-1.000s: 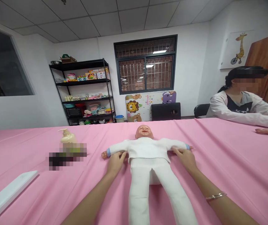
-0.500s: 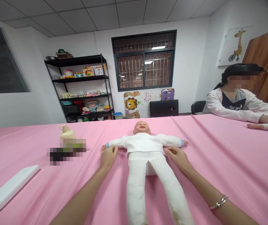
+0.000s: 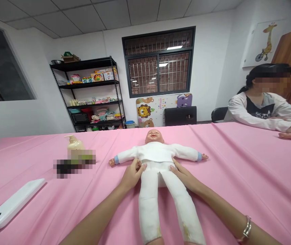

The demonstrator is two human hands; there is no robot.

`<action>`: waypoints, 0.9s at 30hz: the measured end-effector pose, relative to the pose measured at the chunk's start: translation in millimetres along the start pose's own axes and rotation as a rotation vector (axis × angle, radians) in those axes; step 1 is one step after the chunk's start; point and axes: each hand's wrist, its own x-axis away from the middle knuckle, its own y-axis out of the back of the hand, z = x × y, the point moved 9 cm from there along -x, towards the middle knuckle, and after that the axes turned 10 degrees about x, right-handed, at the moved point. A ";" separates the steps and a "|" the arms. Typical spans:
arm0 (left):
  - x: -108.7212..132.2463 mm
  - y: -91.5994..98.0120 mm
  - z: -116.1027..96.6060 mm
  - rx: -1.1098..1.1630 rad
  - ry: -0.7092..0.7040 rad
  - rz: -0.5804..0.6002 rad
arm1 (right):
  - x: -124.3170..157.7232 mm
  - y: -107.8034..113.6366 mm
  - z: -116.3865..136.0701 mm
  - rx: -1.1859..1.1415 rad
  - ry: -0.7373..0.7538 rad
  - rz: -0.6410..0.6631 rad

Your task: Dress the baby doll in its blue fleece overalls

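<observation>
A baby doll (image 3: 158,160) in white clothes lies on its back on the pink table cover (image 3: 237,170), arms spread, head away from me. My left hand (image 3: 132,174) rests at the doll's left hip, fingers curled against the white fabric at the waist. My right hand (image 3: 182,175) lies at the other hip, fingers stretched along the top of the trouser leg. A silver bracelet (image 3: 246,228) circles my right wrist.
A cream pump bottle (image 3: 73,144) stands left of the doll. A white device (image 3: 13,206) lies at the near left. Another person (image 3: 265,105) sits at the right with arms on the table. A black shelf rack (image 3: 91,95) and a black chair (image 3: 180,115) stand behind.
Both hands have slid inward from the doll's sleeves to its waist and hips. The doll has stayed in place.
</observation>
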 end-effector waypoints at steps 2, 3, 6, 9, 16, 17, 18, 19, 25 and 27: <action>-0.5 -0.4 0.6 0.016 -0.004 0.004 | -2.1 3.4 -2.0 -0.001 0.008 -0.057; -0.4 -0.9 0.7 0.016 -0.006 0.007 | -3.6 6.0 -3.7 -0.014 0.016 -0.092; 0.3 0.2 3.0 -0.027 -0.002 -0.012 | -9.1 15.2 -11.9 -0.065 0.043 -0.198; -0.1 8.3 7.0 -0.076 -0.002 -0.106 | -12.6 22.5 -18.7 -0.068 0.046 -0.259; -2.6 16.8 12.6 -0.195 -0.045 -0.199 | -7.5 28.1 -13.6 -0.001 0.031 -0.299; -2.7 16.7 12.8 -0.209 -0.046 -0.196 | -7.2 27.7 -13.4 0.010 0.025 -0.295; -2.8 16.6 13.0 -0.215 -0.045 -0.193 | -7.0 27.5 -13.7 0.026 0.017 -0.294; -3.0 16.8 13.4 -0.218 -0.042 -0.193 | -6.9 27.8 -14.0 0.047 0.010 -0.296; -5.3 16.9 22.3 -0.208 0.025 -0.178 | -6.1 24.8 -7.4 0.142 0.021 -0.222; -6.1 13.7 23.6 -0.168 0.026 -0.140 | -5.6 18.8 0.6 0.123 0.081 -0.152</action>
